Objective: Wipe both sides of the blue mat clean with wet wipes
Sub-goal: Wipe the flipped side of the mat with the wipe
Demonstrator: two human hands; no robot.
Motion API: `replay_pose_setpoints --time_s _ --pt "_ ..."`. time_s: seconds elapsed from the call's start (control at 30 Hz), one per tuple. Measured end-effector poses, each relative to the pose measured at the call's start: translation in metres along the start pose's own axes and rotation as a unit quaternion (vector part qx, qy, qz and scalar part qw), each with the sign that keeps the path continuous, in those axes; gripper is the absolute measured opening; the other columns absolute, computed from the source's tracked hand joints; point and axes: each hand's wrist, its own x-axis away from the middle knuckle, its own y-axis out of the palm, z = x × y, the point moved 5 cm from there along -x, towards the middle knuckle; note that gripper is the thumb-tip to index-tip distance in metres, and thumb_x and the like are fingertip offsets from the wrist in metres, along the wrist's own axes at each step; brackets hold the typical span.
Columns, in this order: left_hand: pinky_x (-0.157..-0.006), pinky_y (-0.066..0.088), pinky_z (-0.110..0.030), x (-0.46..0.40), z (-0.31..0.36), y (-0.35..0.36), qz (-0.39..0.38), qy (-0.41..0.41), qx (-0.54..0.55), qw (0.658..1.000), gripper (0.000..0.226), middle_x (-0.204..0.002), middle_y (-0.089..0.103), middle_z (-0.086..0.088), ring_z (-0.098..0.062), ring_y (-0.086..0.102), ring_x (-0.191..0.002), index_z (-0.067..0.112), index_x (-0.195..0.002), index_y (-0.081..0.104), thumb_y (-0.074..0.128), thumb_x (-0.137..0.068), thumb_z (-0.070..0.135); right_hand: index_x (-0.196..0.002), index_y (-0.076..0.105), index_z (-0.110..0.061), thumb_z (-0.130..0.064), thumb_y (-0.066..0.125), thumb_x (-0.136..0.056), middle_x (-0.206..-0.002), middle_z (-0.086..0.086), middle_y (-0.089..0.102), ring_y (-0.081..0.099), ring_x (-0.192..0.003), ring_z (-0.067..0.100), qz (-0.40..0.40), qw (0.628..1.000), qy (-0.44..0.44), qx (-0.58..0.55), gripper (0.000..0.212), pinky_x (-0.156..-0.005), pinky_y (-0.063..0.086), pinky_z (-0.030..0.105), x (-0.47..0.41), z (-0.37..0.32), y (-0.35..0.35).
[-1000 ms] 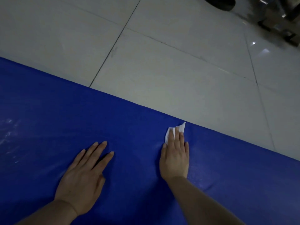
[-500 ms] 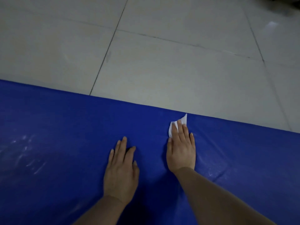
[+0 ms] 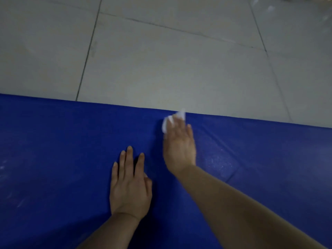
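Nearest the camera, two bare forearms enter from the bottom edge of the frame, one at lower centre and one from the lower right corner, both lying over the blue mat. The mat fills the lower half of the frame from left edge to right edge; its far edge runs as a nearly straight line across the middle of the frame, dropping slightly toward the right.

The left hand lies palm down at lower centre, fingers straight and close together, flat on the mat surface and holding nothing.

Just right of it and further up the frame, the right hand is extended palm down, fingers straight, pressing a white wet wipe onto the mat. The wipe shows at the fingertips and along the left side of the fingers, touching the mat's far edge at centre frame. The hand and wipe are motion-blurred; whether any finger curls round the wipe cannot be told.

Mat condition: creases run diagonally through the surface right of the right hand, with a fine speckled sheen in that area. Pale smears show on the mat near the left edge of the frame.

Beyond the mat, the upper half of the frame shows a floor of large pale grey tiles with dark grout lines. Blurred bright spots sit at the upper right corner; what they are cannot be told.
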Motion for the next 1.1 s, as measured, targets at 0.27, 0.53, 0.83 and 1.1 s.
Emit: replay_pose_setpoints --time_s 0.27,0.53,0.83,1.1 --pt "-0.117 0.006 -0.036 0.000 0.001 0.002 0.030 0.005 -0.014 0.999 0.057 -0.152 0.033 -0.016 -0.029 0.028 -0.140 0.009 -0.138 0.049 0.027 -0.089 0.029 -0.146 0.036 -0.012 -0.004 0.035 -0.080 -0.154 0.006 0.030 0.034 -0.139 0.024 0.024 0.978 -0.163 0.130 0.066 -0.114 0.013 0.045 -0.016 0.071 0.005" --pt "-0.115 0.014 -0.042 0.001 0.000 0.005 0.063 0.005 -0.029 0.998 0.056 -0.152 0.033 -0.017 -0.030 0.029 -0.140 0.009 -0.138 0.047 0.027 -0.090 0.028 -0.141 0.036 0.004 0.001 0.042 -0.090 -0.148 0.023 0.033 0.028 -0.139 0.038 -0.008 0.962 0.114 0.250 0.052 -0.112 0.025 0.051 0.003 0.226 -0.026" --pt "-0.115 0.011 -0.041 0.000 0.001 0.003 0.068 0.006 -0.019 0.997 0.059 -0.152 0.032 -0.018 -0.032 0.029 -0.140 0.009 -0.140 0.046 0.024 -0.089 0.029 -0.148 0.026 -0.004 -0.005 0.040 -0.098 -0.156 0.012 0.021 0.016 -0.146 0.027 0.026 0.995 -0.100 0.010 0.051 -0.117 0.008 0.030 0.011 0.107 0.005" --pt "-0.119 0.010 -0.044 0.003 0.001 0.005 0.050 -0.003 0.000 0.999 0.055 -0.157 0.022 -0.016 -0.029 0.019 -0.146 0.011 -0.146 0.038 0.043 -0.092 0.019 -0.133 0.044 -0.004 -0.005 0.035 -0.088 -0.134 0.016 0.043 0.032 -0.133 0.034 0.037 0.995 0.079 -0.042 0.046 -0.109 0.030 0.044 0.053 0.129 -0.004"
